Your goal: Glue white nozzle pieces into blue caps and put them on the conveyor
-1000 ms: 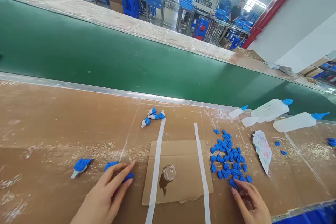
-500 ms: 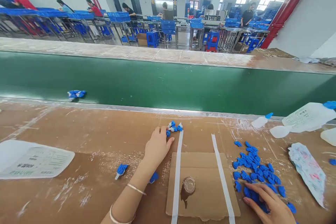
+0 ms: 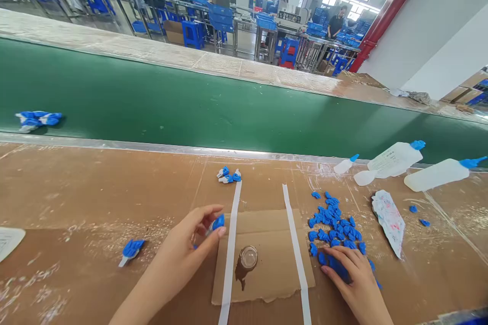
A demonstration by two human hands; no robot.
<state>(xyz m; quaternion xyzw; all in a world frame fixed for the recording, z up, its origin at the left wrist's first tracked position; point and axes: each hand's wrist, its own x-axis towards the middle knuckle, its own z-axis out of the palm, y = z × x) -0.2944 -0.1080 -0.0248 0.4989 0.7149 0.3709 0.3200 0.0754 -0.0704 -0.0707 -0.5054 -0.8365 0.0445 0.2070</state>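
My left hand (image 3: pixel 186 249) pinches a small blue and white cap piece (image 3: pixel 217 223) between thumb and fingers, just left of a brown cardboard sheet (image 3: pixel 267 274). A small clear round jar (image 3: pixel 248 256) sits on that cardboard in a dark wet stain. My right hand (image 3: pixel 353 277) rests with curled fingers on the near edge of a pile of loose blue caps (image 3: pixel 333 228); what it grips is hidden. A few assembled blue and white pieces (image 3: pixel 229 175) lie farther back, and another one (image 3: pixel 130 250) lies at the left.
Two white tape strips (image 3: pixel 231 244) run across the brown worktable (image 3: pixel 95 198). A green conveyor belt (image 3: pixel 190 101) behind carries blue pieces (image 3: pixel 36 119). White squeeze bottles (image 3: pixel 394 158) and a crumpled wrapper (image 3: pixel 389 218) lie at the right. People work at distant benches.
My left hand drew back from the far cluster toward me and now pinches one blue and white piece. My right hand stays on the blue cap pile.
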